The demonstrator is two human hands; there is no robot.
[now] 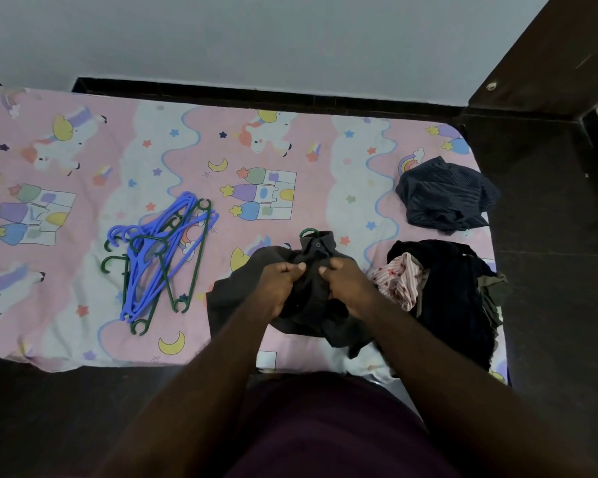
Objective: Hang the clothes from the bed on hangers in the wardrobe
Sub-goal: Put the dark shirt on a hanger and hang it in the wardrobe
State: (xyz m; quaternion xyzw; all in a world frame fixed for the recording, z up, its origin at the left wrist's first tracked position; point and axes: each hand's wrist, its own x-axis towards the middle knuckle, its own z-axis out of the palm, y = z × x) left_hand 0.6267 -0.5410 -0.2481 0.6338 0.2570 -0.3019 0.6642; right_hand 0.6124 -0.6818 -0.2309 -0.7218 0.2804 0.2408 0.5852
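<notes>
**Both hands on the dark shirt at the near edge of the bed**

The left hand (279,288) and right hand (348,287) each pinch the front of a dark shirt (242,305) just below its collar. A green hanger hook (308,232) sticks out above the collar. The shirt lies near the bed's (83,150) near edge. A heap of blue and green hangers (159,253) lies to the left, with bare sheet between. To the right, a pile of clothes (453,298) reaches the bed's right edge. A navy garment (446,194) lies farther back. The dark panel (549,53) at far right may be the wardrobe.
</notes>
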